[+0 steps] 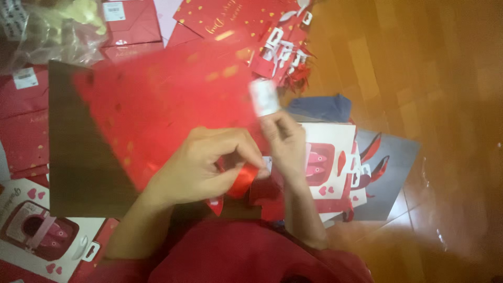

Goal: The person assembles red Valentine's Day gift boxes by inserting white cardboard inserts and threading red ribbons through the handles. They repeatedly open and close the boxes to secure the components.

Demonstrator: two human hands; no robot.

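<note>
At the left, flat red paper bags (23,131) and a white printed card with pink hearts (47,230) lie on the wooden floor (419,78). The left hand (201,165) pinches a glossy red ribbon (242,181) beneath a blurred red gift bag with gold dots (157,105). The right hand (285,139) grips that bag's white tag (263,97). The ribbon looks unfinished; finished cards (327,162) pile rightward.
</note>
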